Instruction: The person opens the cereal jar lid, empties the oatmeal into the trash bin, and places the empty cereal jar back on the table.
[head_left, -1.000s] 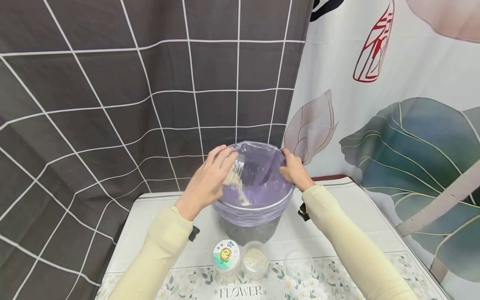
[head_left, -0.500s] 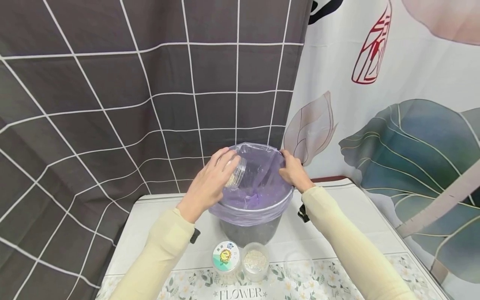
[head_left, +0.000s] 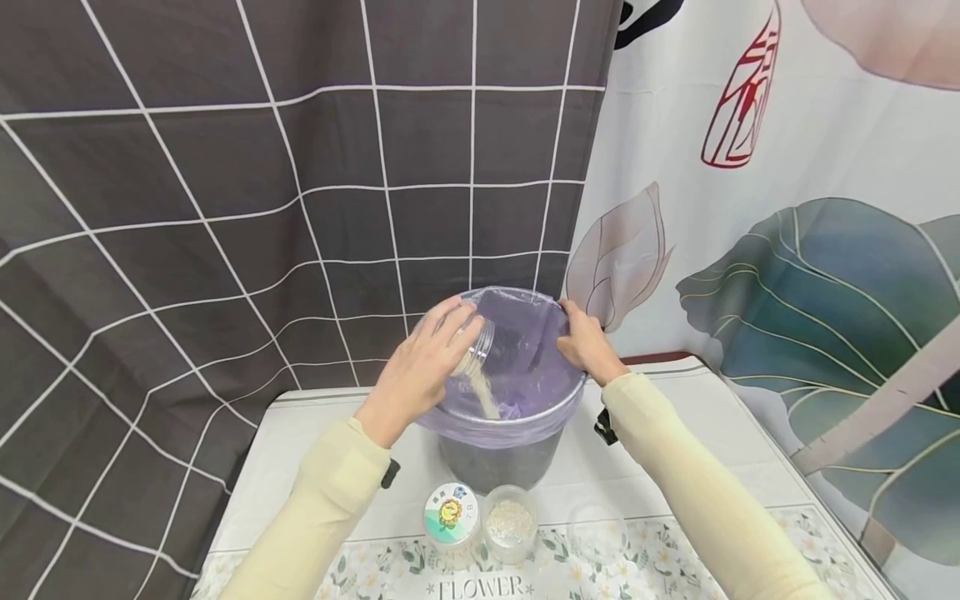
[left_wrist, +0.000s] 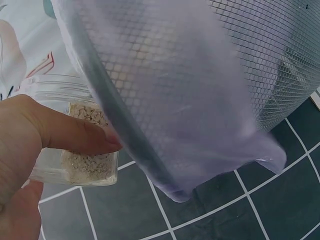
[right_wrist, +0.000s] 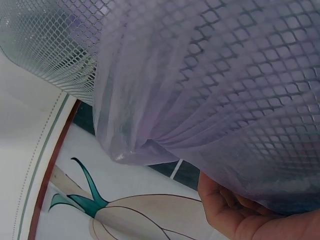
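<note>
My left hand grips a clear jar, tilted mouth-down over the left rim of a grey mesh waste bin. A stream of pale flakes falls from the jar into the purple bin bag lining the bin. Through the jar's wall in the left wrist view, flakes are still visible, and a finger lies along its side. On the right, my right hand holds the bin's rim with the bag folded over it. Its curled fingers show beneath the bag in the right wrist view.
In front of the bin stand a jar with a sunflower-print lid and an uncovered jar of pale flakes. A clear round lid lies to their right on the white table. A dark grid curtain hangs close behind.
Flakes were pouring one second ago, no stream showed half a second ago, and they pour again now. The left hand has tipped the jar slightly; the right hand stays on the rim.
</note>
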